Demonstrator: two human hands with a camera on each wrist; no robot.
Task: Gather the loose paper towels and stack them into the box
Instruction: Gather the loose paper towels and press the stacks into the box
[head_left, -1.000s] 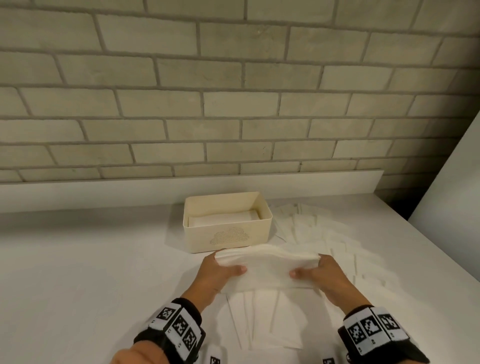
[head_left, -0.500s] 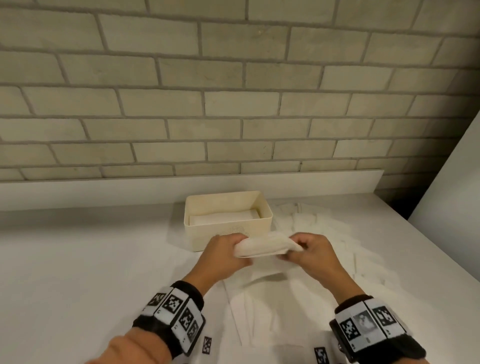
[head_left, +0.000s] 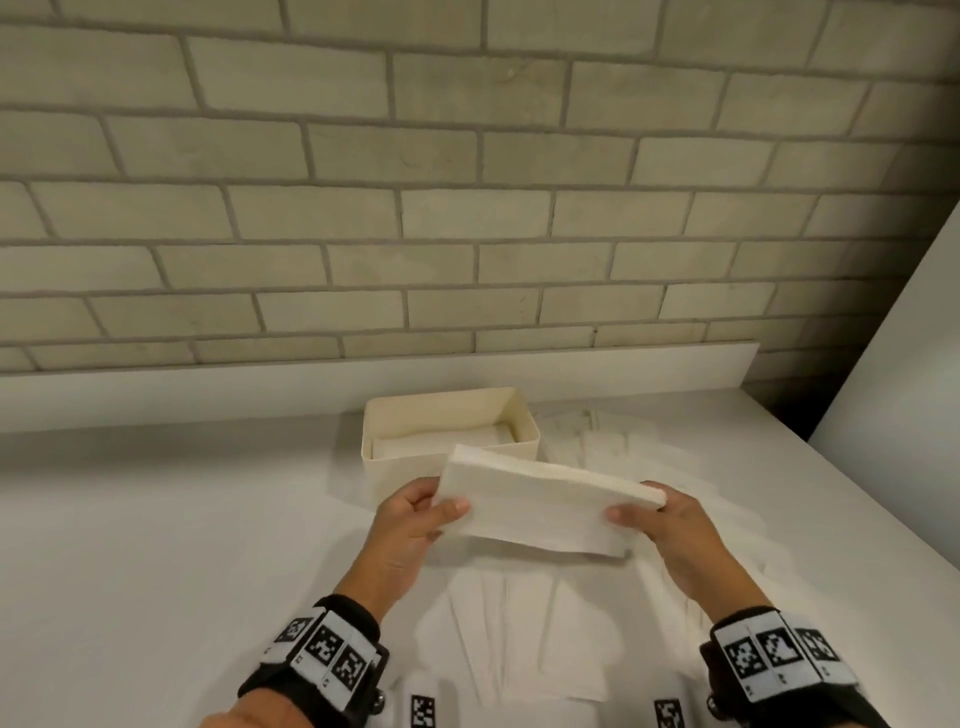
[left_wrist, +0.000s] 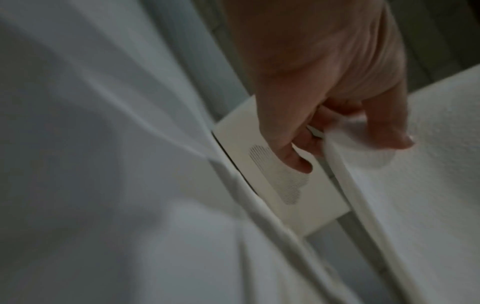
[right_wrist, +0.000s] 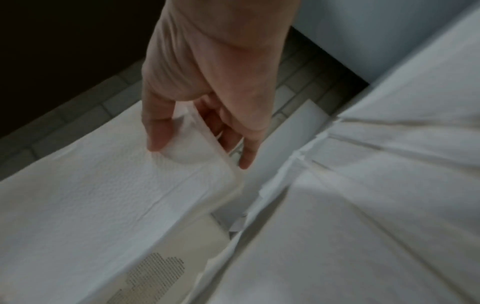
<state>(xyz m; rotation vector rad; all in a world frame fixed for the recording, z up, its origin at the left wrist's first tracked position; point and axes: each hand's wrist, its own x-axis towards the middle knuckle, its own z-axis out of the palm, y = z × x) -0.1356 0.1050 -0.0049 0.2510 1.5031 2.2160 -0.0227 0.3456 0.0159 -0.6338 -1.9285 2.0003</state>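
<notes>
A flat stack of white paper towels (head_left: 545, 506) hangs in the air just in front of the cream box (head_left: 387, 421). My left hand (head_left: 415, 512) pinches its left end, thumb on top. My right hand (head_left: 657, 514) pinches the right end the same way. In the left wrist view the left hand (left_wrist: 337, 127) grips the stack's edge (left_wrist: 428, 164), with the box's front wall (left_wrist: 280, 185) behind. The right wrist view shows the right hand (right_wrist: 197, 131) gripping the stack (right_wrist: 116, 195). Some towels (head_left: 441, 441) lie inside the box.
Loose paper towels (head_left: 613, 447) lie scattered on the white table (head_left: 156, 519) to the right of the box, and more (head_left: 509, 639) lie near me under the hands. A brick wall (head_left: 467, 208) rises behind. A white panel (head_left: 904, 389) stands at the right.
Both hands lifted the towel stack off the table, bunched it together, then spread it flat again and raised it toward the box front.
</notes>
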